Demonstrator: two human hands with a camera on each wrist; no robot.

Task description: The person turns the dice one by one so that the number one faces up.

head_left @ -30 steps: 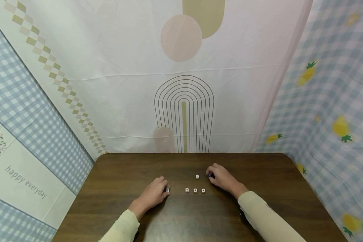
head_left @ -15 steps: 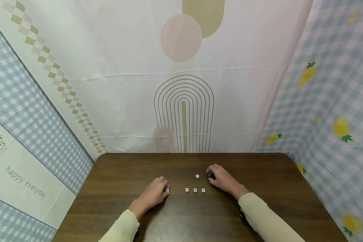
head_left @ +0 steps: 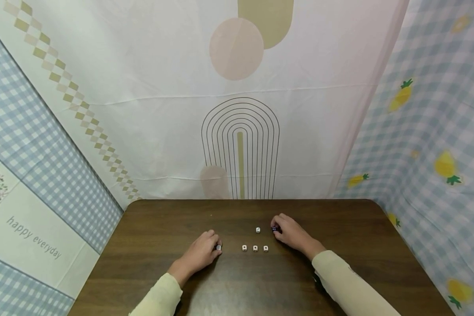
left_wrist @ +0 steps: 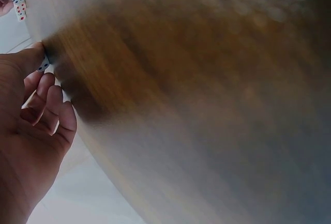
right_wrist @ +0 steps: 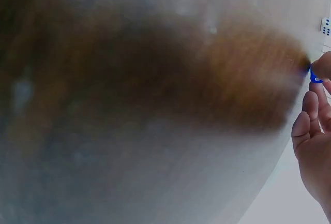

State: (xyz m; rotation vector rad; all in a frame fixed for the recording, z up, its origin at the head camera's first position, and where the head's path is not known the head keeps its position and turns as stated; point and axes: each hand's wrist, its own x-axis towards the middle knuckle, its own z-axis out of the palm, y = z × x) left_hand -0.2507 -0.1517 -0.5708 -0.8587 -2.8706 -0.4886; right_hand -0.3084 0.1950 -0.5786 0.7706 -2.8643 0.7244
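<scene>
On the left of the table, my left hand pinches a white die between thumb and finger; the left wrist view shows that die partly covered by the thumb. Further back on the right, my right hand pinches a dark blue die, its blue side just peeking out in the right wrist view. Left of the blue die lies a single white die. Nearer to me, a row of three white dice sits between the hands, each apart from the others.
The brown wooden table has rounded far corners. A white patterned cloth hangs right behind its back edge. Checked cloths hang at the left and right sides.
Both hands keep their grip on their dice in nearly the same places. The blue die's visible face has turned slightly under the right fingers.
</scene>
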